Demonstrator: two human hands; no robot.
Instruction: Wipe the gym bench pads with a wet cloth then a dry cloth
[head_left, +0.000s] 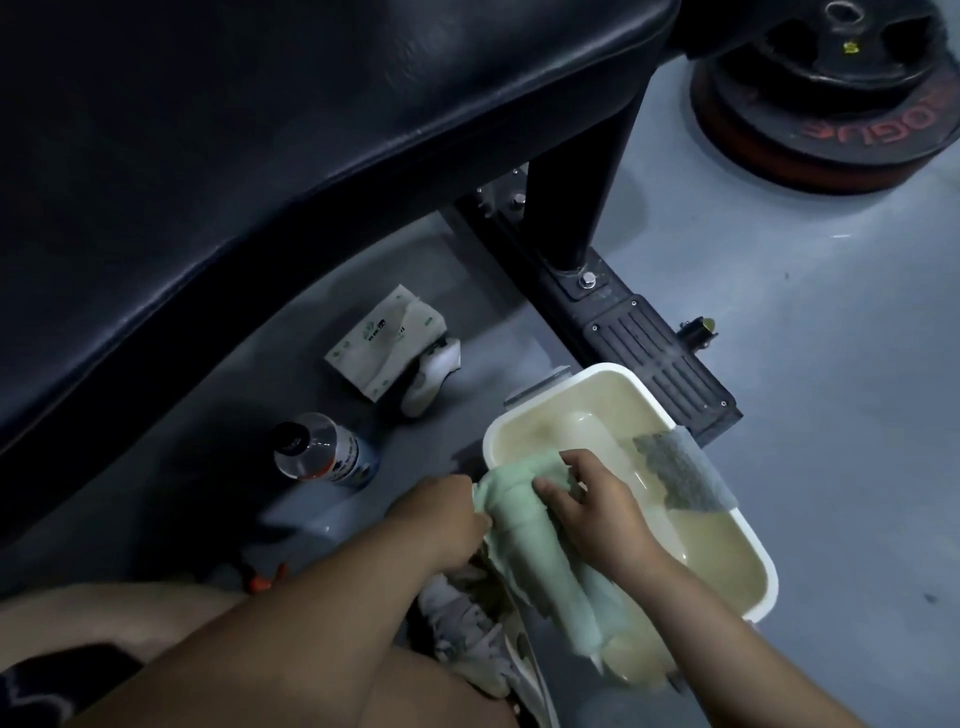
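A light green cloth (524, 530) hangs twisted over the near left rim of a white basin (763, 561) holding cloudy water. My left hand (441, 519) grips the cloth's left end. My right hand (592, 504) is closed over its upper part, above the water. A grey cloth (680, 467) is draped over the basin's far right rim. The black bench pad (249, 156) fills the upper left of the view.
On the grey floor lie a clear bottle (322, 449), a pack of tissues (384, 340) and a white shoe (431, 379). The bench's black frame and foot plate (649, 353) run behind the basin. Weight plates (831, 88) are stacked at the top right.
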